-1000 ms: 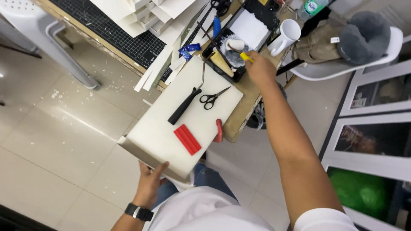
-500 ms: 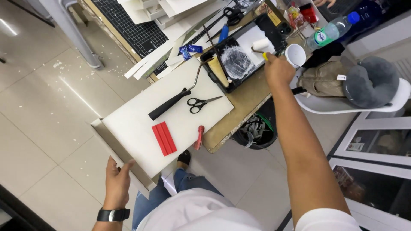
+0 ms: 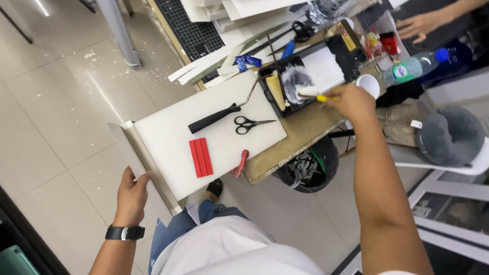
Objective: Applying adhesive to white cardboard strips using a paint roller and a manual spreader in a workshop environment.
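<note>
Your right hand point(image 3: 351, 102), in the upper right of the frame, is clenched around the yellow handle of a small paint roller point(image 3: 308, 91), whose white sleeve lies in the black paint tray point(image 3: 310, 71) on the counter point(image 3: 300, 135). Your left hand point(image 3: 131, 196), lower left, grips the near edge of the white board point(image 3: 214, 147) with fingers curled over it. On the board lie black scissors point(image 3: 249, 124), a red block point(image 3: 201, 157) and a black-handled roller point(image 3: 216, 117).
</note>
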